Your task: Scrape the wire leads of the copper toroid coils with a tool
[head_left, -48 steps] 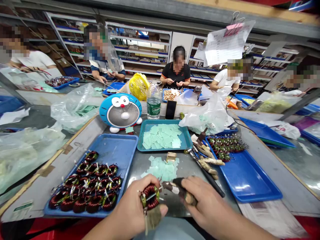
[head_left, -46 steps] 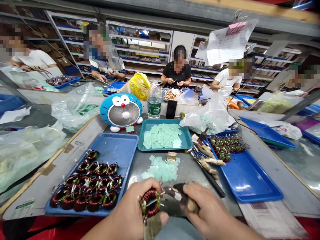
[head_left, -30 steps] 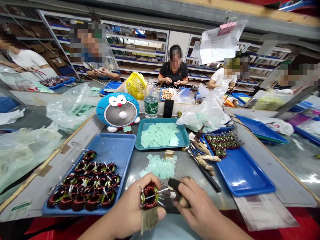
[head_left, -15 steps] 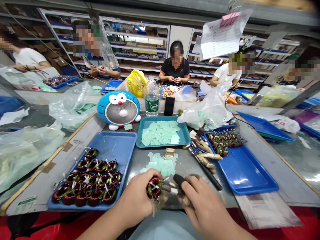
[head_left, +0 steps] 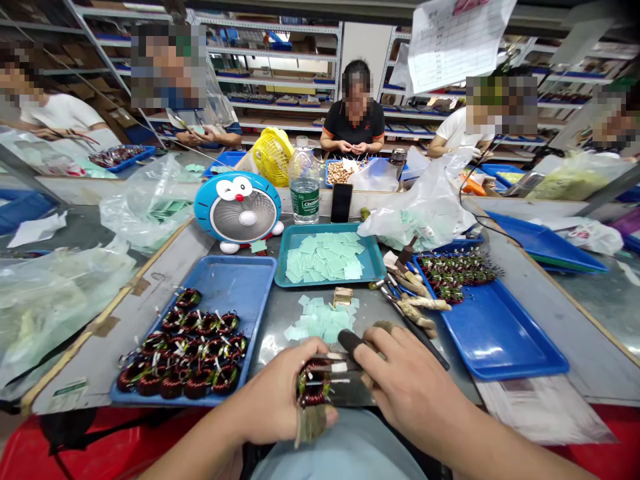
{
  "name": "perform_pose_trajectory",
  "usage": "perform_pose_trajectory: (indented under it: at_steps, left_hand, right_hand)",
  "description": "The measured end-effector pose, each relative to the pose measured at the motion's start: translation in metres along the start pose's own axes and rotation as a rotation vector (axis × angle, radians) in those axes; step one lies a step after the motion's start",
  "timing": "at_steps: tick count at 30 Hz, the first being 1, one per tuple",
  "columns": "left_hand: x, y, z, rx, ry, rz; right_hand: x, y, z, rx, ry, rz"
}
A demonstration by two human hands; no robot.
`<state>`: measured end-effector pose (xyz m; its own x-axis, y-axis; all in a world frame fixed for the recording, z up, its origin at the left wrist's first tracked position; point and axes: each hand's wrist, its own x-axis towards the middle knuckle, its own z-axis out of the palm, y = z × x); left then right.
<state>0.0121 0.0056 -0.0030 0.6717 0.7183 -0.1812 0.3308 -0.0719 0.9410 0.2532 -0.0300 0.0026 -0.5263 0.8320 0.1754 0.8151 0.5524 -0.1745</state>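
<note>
Head view: your left hand pinched a ring-shaped coil of dark red wire as your right hand gripped a dark, slender-jawed tool

You had the coil between the thumb and fingers of your left hand, low and central in front of you, with an olive-brown wrap around the thumb. Your right hand was curled around the tool, its jaws reaching the coil; a black finger cover sat on one fingertip. Whether the jaws had closed on anything was too small to tell.

On the grey metal worktop just beyond your hands lay loose pale green squares, with a small wooden block at their far edge. Behind them, a teal plastic tray held more such squares. To your left, a blue plastic tray carried rows of dark red wound coils. To your right lay hand tools with tan-wrapped handles, beside a bright blue tray with smaller red-and-green coils at its far end. A blue-and-white cartoon-faced fan, a clear bottle with a green label and a black phone stood behind the trays.
</note>
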Motion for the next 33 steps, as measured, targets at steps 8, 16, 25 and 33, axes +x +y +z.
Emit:
perform_pose_trajectory:
  at_steps: [8, 16, 25, 33]
  left_hand:
    - [0.002, -0.004, 0.003, -0.093, -0.063, 0.088]
    - [-0.006, -0.013, 0.006, -0.143, 0.047, 0.027]
    - [0.001, 0.004, 0.008, -0.05, -0.106, -0.177]
    - [0.013, 0.017, 0.004, -0.062, -0.176, -0.13]
  right_hand:
    - [0.013, 0.004, -0.012, -0.087, 0.02, -0.132]
    - [-0.012, 0.006, 0.01, -0.039, 0.224, -0.07]
    - [-0.036, 0.02, 0.04, 0.112, 0.227, -0.005]
    - [-0.026, 0.032, 0.021, 0.121, 0.093, -0.061]
